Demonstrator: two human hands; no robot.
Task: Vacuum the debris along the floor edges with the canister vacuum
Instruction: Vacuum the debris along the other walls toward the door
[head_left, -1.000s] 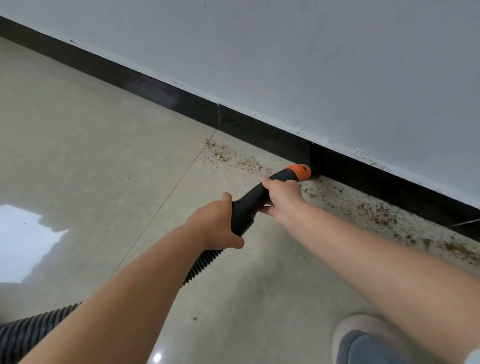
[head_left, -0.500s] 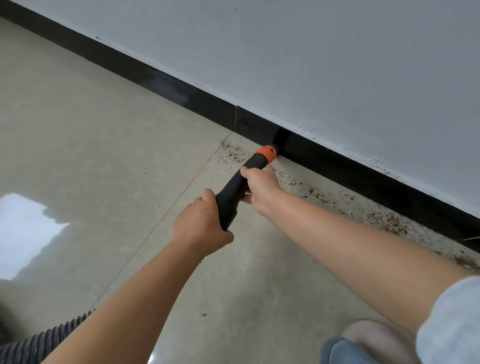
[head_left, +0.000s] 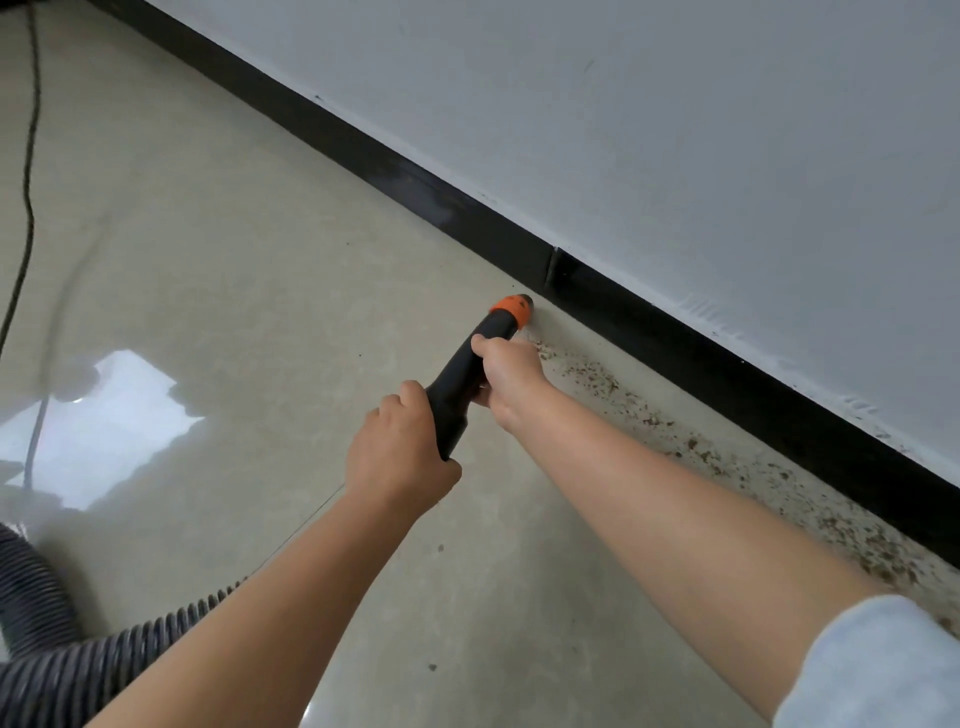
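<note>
At the foot of the wall, both hands hold the black nozzle (head_left: 470, 376) of the vacuum. The right hand (head_left: 511, 371) wraps its fingers around the upper part of the nozzle, just below the orange tip (head_left: 511, 310); the left hand (head_left: 397, 452) grips the lower, wider end, its thumb curled over the near side. The nozzle slants up and to the right from the left hand toward the wall. The orange tip lies on or just above the floor (head_left: 208, 270), near the black skirting (head_left: 675, 343) and close to a vertical joint in it; contact with the floor cannot be judged. Debris (head_left: 727, 457), a band of brown crumbs, runs along the floor edge from just right of the tip to the near right corner of the view, thickening toward the right. Floor to the left of the tip, along the skirting, shows almost no crumbs. A few dark specks lie on the floor between the two forearms. The ribbed grey hose (head_left: 67, 660) emerges under the left forearm and curves through the near left corner. A thin dark cord (head_left: 28, 171) trails down the far left side. A bright window reflection (head_left: 104, 431) lies on the glossy floor at left. The white wall (head_left: 675, 130) rises above the skirting. A pale sleeve (head_left: 878, 670) covers the right upper arm at near right.
</note>
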